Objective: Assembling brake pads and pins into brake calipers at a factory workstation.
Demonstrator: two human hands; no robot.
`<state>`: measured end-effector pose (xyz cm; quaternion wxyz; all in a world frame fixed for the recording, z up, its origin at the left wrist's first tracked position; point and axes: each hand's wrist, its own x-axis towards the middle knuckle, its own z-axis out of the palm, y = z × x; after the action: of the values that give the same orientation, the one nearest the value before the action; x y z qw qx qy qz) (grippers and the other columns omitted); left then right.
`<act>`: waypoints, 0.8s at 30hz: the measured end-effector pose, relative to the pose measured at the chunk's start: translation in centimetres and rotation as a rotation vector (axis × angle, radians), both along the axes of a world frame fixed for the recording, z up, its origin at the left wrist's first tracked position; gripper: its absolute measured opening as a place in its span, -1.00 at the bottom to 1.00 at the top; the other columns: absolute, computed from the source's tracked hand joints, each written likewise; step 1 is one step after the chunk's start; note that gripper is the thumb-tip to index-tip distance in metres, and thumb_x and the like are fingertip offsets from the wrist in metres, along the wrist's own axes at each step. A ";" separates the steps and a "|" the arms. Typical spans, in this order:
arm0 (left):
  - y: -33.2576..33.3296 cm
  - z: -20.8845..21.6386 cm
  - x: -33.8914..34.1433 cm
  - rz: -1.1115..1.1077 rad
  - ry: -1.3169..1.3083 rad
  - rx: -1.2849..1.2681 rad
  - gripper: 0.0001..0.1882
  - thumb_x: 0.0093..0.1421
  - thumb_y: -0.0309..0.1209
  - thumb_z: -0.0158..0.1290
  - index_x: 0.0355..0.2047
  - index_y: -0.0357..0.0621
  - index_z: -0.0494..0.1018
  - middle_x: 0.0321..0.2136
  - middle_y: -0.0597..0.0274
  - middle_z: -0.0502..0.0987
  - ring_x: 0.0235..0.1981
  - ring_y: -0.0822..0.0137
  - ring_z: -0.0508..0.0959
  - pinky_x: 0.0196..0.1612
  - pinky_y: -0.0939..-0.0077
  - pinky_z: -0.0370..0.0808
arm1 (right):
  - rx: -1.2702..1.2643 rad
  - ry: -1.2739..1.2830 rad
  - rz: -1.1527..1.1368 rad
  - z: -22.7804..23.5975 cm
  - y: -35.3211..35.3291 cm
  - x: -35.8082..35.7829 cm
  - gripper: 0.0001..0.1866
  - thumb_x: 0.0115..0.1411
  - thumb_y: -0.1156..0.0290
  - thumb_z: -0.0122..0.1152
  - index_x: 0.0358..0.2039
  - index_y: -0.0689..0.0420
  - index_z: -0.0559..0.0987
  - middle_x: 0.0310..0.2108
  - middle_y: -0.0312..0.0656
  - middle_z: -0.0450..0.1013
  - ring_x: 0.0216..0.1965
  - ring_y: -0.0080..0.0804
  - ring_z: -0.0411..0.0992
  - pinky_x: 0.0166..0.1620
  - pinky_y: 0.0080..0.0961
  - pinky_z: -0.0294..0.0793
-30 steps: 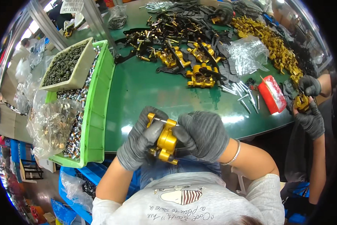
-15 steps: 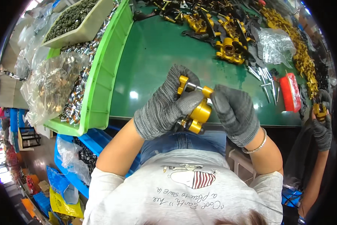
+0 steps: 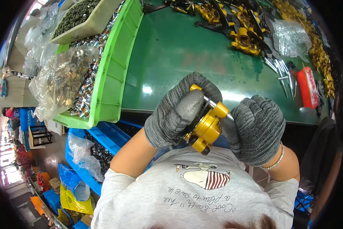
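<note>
Head view is showing me the gold metal part (image 3: 209, 128) in the person's gloved left hand (image 3: 175, 112), above the lap and beside the near edge of the green bench (image 3: 167, 57). That hand's grip is closing around the part's left side, the thumb lying over it, while the silver pin (image 3: 210, 102) is running through its upper lugs, one end standing out toward the right hand (image 3: 257, 131). The right fingers are curling in close to that end; I am not able to tell whether they are pinching it or only resting beside it. From here I am judging the part stiff and fairly dense, light enough for one hand, hardly fragile. Its smooth, rounded body is looking as if it could slip against knit gloves, so I am favouring a hold across the thick middle and the lugs, leaving the pin's end free. The pin itself is seeming thin and slick, best taken by its tip between thumb and finger. Beyond, similar gold assemblies (image 3: 244, 41) are lying on the bench, and loose silver pins (image 3: 284, 78) are sitting near a red block-shaped object (image 3: 308, 87).
</note>
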<state>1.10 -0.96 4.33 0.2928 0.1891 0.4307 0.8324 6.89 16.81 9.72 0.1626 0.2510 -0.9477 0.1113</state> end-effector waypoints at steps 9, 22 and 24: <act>0.4 -0.3 0.9 0.031 -0.021 0.015 -0.70 0.19 -0.22 -0.02 -0.24 -0.21 0.32 -0.32 0.15 0.45 -0.27 0.37 0.47 -0.17 0.48 0.44 | -0.179 -0.264 -0.090 -0.1 -0.7 1.6 -0.79 0.10 0.33 0.05 -0.58 0.18 0.42 -0.67 -0.10 0.28 -0.62 -0.14 0.29 -0.53 -0.27 0.25; 3.9 0.3 -4.2 -0.053 -0.187 -0.053 -0.49 0.15 -0.04 0.02 -0.08 -0.21 0.33 -0.31 0.17 0.44 -0.19 0.36 0.47 -0.22 0.57 0.45 | -1.311 -0.346 -0.076 -6.6 -0.2 -2.5 -0.28 0.06 -0.01 0.21 0.11 0.15 0.24 -0.18 -0.07 0.41 -0.38 -0.39 0.44 -0.25 -0.46 0.46; 3.6 -0.2 -5.5 0.223 0.663 -0.413 -0.53 0.15 -0.13 0.05 -0.05 -0.21 0.33 -0.25 0.17 0.44 -0.15 0.36 0.46 -0.20 0.58 0.46 | -1.430 -0.206 -0.005 -6.3 -1.7 -2.8 -0.22 0.03 0.01 0.26 0.16 0.15 0.20 -0.06 -0.05 0.35 -0.22 -0.43 0.43 -0.13 -0.47 0.46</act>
<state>-4.41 2.63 4.15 0.0779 0.3365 0.6778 0.6491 4.09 15.08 3.43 0.1971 0.0694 -0.6541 0.7270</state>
